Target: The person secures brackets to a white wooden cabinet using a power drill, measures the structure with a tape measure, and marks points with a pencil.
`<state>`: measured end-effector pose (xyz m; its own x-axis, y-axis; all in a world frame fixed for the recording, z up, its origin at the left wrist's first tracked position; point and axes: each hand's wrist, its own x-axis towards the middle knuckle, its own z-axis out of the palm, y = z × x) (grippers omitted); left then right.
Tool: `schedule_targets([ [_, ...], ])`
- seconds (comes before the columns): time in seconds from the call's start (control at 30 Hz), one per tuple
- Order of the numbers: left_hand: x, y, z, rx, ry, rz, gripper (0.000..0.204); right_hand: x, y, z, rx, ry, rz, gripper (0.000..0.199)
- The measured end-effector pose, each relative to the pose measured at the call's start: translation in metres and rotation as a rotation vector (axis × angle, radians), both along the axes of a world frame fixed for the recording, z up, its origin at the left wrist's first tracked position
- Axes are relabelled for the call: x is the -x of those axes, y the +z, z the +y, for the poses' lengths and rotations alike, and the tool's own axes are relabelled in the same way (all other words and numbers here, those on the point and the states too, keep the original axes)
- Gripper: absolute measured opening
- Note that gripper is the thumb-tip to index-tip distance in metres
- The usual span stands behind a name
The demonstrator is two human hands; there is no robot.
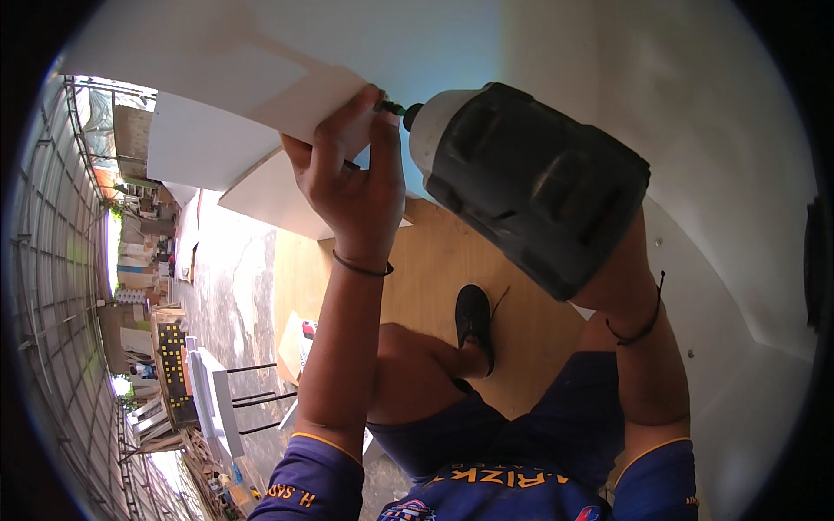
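My right hand [618, 271] grips a black and grey cordless drill [543, 178], which hides most of its fingers. The drill lies tilted, its nose toward the upper left. From its chuck a short dark piece [395, 108], a bit or a screw, reaches the white panel [261, 65]. My left hand [352, 178] is raised against that panel, its thumb and index finger pinched around the tip of the piece. Whatever small thing sits between those fingertips is mostly hidden by them.
White curved panels [695, 113] rise close on my right. Below is a wood-coloured board [417, 260] with my black shoe [473, 317] on it. A second pale board edge [278, 191] juts out beneath my left hand. Farther left stand a white stool-like piece [213, 395] and stacked boards.
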<state>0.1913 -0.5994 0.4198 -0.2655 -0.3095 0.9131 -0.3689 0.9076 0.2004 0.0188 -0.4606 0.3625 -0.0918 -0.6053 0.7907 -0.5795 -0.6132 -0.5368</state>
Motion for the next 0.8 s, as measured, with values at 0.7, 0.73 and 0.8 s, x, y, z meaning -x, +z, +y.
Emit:
schedule_targets([
  [0.7, 0.002, -0.004, 0.013, -0.134, 0.182, -0.076, 0.064, 0.041, -0.088, 0.083, -0.259, -0.365, -0.223, 0.038],
  [0.73, 0.000, -0.005, 0.008, 0.005, 0.213, -0.126, 0.048, 0.043, -0.099, 0.090, -0.300, -0.345, -0.380, 0.037],
  [0.8, -0.006, -0.004, -0.001, 0.093, 0.194, -0.165, 0.039, 0.043, -0.107, 0.100, -0.344, -0.189, -0.787, 0.038],
])
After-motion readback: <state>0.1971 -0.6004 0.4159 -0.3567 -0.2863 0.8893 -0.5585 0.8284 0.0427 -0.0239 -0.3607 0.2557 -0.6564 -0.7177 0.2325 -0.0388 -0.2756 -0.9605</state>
